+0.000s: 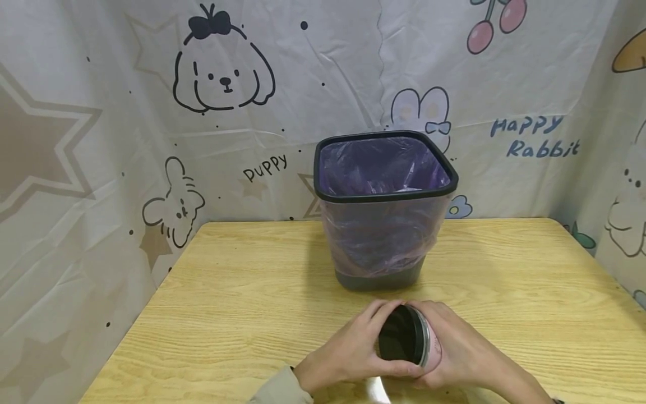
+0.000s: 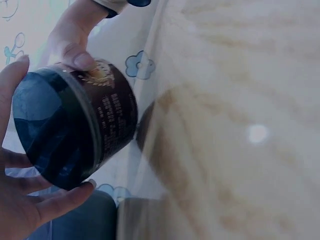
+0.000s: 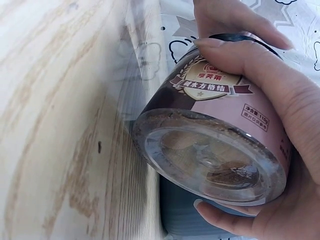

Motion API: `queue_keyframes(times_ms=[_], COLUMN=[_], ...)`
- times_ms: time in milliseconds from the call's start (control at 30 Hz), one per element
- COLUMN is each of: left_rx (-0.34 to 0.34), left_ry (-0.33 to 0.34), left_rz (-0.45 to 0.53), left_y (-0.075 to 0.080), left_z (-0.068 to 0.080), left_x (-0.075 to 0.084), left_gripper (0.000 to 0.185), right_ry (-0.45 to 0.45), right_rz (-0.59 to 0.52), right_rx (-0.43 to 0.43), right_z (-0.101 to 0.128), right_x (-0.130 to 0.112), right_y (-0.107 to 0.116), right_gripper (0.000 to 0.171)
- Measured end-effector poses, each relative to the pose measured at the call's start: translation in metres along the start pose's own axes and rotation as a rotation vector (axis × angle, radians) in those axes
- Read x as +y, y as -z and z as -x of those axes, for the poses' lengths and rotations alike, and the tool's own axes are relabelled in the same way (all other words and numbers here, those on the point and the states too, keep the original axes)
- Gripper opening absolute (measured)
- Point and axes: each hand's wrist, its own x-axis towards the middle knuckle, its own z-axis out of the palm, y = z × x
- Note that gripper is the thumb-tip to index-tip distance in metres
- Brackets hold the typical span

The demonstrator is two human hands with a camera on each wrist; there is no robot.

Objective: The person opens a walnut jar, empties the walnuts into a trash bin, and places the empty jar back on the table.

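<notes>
A makeshift recording booth: cartoon-printed cloth curtains off a wooden table bearing a lined bin.

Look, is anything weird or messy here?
Nothing is spilled or broken. The jar is held tipped on its side between the left hand and right hand, lid on. One oddity: the lined bin stands on the table.

Wooden table — lined bin

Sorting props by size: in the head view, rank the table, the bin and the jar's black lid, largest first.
1. table, widest thing in view.
2. bin, standing on it.
3. black lid, smallest, though nearest the camera, between left hand and right hand.
</notes>
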Motion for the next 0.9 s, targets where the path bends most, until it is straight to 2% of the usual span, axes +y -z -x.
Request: queue_keyframes(times_ms=[100, 233, 300, 367, 500, 567, 633, 800, 900], left_rx=[-0.010, 0.022, 0.038, 0.039, 0.026, 0.020, 0.016, 0.022, 0.020], left_ry=[-0.029, -0.144, -0.173, -0.162, -0.097, -0.092, -0.114, -0.227, -0.243], left_rz=[0.013, -0.036, -0.052, -0.048, -0.026, -0.037, -0.034, -0.020, -0.014], left_y=[0.0021, 0.0027, 0.0020, 0.0012, 0.0004, 0.0003, 0.0006, 0.0024, 0.0028], left_z=[-0.0006, -0.0024, -0.0029, -0.0028, -0.0025, -0.0023, -0.0024, -0.0042, -0.0047], left_x=[-0.0011, -0.0032, -0.0036, -0.0032, -0.0014, -0.0008, -0.0009, -0.0033, -0.0036], left_gripper=[0.098, 0.105, 0.106, 0.105, 0.102, 0.104, 0.108, 0.112, 0.109], right_ry=[0.011, 0.025, 0.026, 0.026, 0.026, 0.020, 0.009, 0.007, 0.017], right_rz=[0.006, 0.010, 0.013, 0.014, 0.022, 0.023, 0.016, 0.005, 0.012], right_rx=[0.008, 0.017, 0.018, 0.018, 0.023, 0.019, 0.010, 0.003, 0.009], right_z=[0.0001, 0.0000, -0.0001, 0.0000, 0.0004, 0.0008, 0.0012, 0.0010, 0.0007], right_x=[0.0002, 0.0008, 0.0013, 0.0017, 0.0024, 0.0022, 0.0018, 0.0007, 0.0005], right_y=[-0.0004, -0.0008, -0.0010, -0.0012, -0.0014, -0.0013, -0.0011, -0.0006, -0.0007], right_gripper=[0.103, 0.103, 0.103, 0.103, 0.102, 0.103, 0.104, 0.104, 0.103])
